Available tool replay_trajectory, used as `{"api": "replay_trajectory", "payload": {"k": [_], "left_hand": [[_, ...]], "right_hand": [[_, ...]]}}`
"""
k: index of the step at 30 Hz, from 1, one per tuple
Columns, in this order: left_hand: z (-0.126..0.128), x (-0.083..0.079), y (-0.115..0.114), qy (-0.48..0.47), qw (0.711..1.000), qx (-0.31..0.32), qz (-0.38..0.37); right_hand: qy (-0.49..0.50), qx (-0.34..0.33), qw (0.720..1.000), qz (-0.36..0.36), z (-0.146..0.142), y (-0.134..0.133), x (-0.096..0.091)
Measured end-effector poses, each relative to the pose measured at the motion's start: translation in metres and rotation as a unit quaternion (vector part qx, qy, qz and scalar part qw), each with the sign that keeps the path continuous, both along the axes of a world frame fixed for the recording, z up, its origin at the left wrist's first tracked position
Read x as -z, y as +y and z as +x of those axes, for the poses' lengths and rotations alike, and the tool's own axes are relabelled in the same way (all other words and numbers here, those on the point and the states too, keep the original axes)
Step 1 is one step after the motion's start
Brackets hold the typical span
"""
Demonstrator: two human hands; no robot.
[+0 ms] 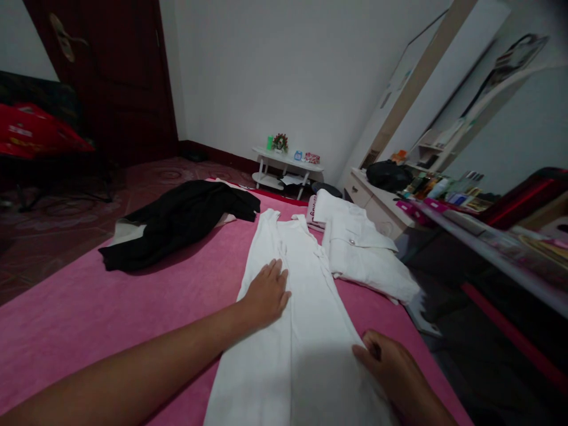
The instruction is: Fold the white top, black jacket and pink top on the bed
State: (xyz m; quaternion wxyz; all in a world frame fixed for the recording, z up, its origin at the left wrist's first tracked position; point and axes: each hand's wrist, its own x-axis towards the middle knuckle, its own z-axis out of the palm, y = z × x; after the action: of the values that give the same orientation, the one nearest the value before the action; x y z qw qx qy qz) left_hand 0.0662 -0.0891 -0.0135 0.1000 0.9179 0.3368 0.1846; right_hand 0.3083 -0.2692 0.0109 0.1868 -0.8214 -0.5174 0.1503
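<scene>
A long white garment (302,319) lies folded lengthwise on the pink bed cover (89,319), running away from me. My left hand (266,293) rests flat on its left side, fingers stretched out and open. My right hand (390,364) sits at the garment's right edge near me, fingers curled onto the cloth as if pinching the edge; what is between the fingers is hard to make out.
A second white shirt (364,248) lies crumpled at the bed's right edge. A black garment (177,219) lies at the far left of the bed. A dresser with bottles (439,189), a small white table (286,163) and a dark door (115,77) stand beyond.
</scene>
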Motion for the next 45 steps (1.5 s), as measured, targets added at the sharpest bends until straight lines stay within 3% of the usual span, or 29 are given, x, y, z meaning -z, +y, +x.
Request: {"api": "replay_trajectory", "payload": {"k": [4,8,14,19,23,28,32,35,39,42,45], "left_hand": [[-0.004,-0.003,0.012,-0.098,0.994,0.031,-0.036],[0.009,-0.019,0.022,-0.158,0.984,0.047,-0.068],[0.084,-0.041,0.051,-0.089,0.983,0.026,-0.157],[0.147,-0.034,0.083,-0.057,0.977,-0.026,-0.204],[0.168,-0.028,0.105,-0.039,0.970,-0.037,-0.235],[0.167,-0.032,0.120,-0.034,0.961,0.000,-0.273],[0.160,-0.045,0.124,-0.030,0.937,0.041,-0.345],[0.153,-0.061,0.127,-0.047,0.907,0.060,-0.413],[0.134,-0.083,0.134,-0.108,0.874,0.072,-0.468],[0.114,-0.091,0.138,-0.146,0.867,0.065,-0.472],[0.092,-0.086,0.141,-0.158,0.874,0.045,-0.457]], "right_hand": [[0.231,0.056,0.969,0.065,-0.008,0.018,-0.020],[0.346,0.055,0.932,0.093,-0.025,0.036,-0.029],[0.377,0.028,0.921,0.097,-0.049,0.025,-0.017],[0.377,-0.031,0.925,0.033,-0.051,-0.002,-0.027],[0.370,-0.043,0.928,0.020,-0.041,-0.011,-0.022],[0.346,-0.085,0.934,-0.016,-0.030,-0.013,-0.010],[0.318,-0.091,0.943,-0.027,-0.028,-0.016,-0.008],[0.320,-0.064,0.945,-0.016,-0.035,-0.015,-0.019],[0.389,-0.029,0.921,0.012,-0.053,-0.004,-0.045],[0.387,-0.059,0.920,0.005,-0.069,0.008,-0.059],[0.323,-0.132,0.937,-0.025,-0.085,0.017,-0.060]]}}
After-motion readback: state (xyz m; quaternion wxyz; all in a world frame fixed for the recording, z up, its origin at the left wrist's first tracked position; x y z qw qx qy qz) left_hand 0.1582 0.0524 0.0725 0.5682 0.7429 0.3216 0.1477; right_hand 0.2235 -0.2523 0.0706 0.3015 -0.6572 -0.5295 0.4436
